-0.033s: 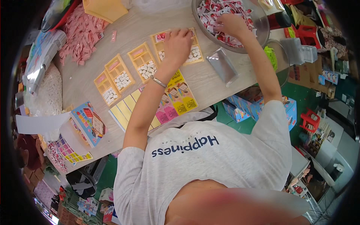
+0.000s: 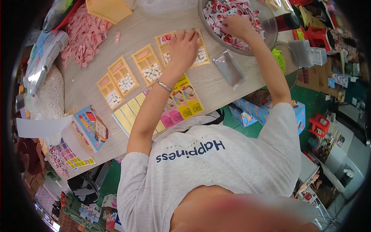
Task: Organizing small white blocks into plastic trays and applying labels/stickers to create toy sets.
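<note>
My left hand [image 2: 183, 47] rests over the far edge of a yellow compartment tray [image 2: 206, 51], its fingers bent but apart. Red packets show in the tray's far slot, and white pellets lie in its near part; the hand hides the middle. Into a large grey basin [image 2: 273, 29] of red-and-white wrapped packets [image 2: 216, 17] reaches my right hand [image 2: 236, 26]. Its fingers are drawn together among the packets, and what they pinch is hidden. Left of my left hand stand more yellow trays [image 2: 147, 63] with white pellets and a pink strip in each.
Pink packets [image 2: 83, 36] are heaped at the far left, near a bag of white pellets [image 2: 52, 91]. Printed card sheets [image 2: 181, 104] lie under my left forearm. A clear plastic sleeve [image 2: 230, 69] lies below the basin. A blue printed box [image 2: 92, 127] stands at the near left.
My right hand's fingers have curled in a little more among the packets. My left hand has barely shifted over the tray.
</note>
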The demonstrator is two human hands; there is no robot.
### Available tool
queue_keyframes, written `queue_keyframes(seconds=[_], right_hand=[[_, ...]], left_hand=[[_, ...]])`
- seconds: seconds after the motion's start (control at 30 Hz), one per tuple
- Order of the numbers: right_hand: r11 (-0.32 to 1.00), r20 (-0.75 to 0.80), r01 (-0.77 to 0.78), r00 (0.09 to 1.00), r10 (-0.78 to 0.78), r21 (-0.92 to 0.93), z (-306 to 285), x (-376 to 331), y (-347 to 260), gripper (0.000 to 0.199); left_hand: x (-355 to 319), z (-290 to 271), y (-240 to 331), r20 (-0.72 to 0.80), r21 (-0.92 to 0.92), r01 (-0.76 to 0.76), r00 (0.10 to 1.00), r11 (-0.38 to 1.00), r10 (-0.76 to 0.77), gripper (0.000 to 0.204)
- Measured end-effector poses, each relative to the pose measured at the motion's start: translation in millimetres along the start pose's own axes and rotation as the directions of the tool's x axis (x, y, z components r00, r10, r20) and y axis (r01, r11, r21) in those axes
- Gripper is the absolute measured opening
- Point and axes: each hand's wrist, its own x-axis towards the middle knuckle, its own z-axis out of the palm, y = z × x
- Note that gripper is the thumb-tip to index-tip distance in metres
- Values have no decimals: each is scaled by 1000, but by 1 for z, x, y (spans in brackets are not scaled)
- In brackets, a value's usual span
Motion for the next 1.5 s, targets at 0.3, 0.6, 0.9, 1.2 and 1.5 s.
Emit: queue_keyframes(seconds=[0.3, 0.6, 0.9, 1.2, 1.5], right_hand=[[768, -110, 211, 977, -182, 605, -58, -23, -38, 19], [987, -175, 124, 979, -105, 102, 14, 77, 55, 25], [936, -223, 112, 974, -38, 334, -14, 70, 68, 18], [-160, -232, 239, 971, 61, 958, -65, -18, -82, 18], [-107, 149, -153, 988, -45, 982, 14, -12, -226, 22]], left_hand=[[36, -71, 3, 63, -797, 188, 971, 574, -230, 20], [-8, -98, -73, 483, -790, 604, 719, 107, -500, 27], [-88, -104, -139, 497, -621, 781, 461, 70, -735, 28], [-78, -88, -109, 187, -270, 850, 507, 452, -841, 25], [-112, -68, -98, -22, 132, 342, 939, 930, -342, 35]])
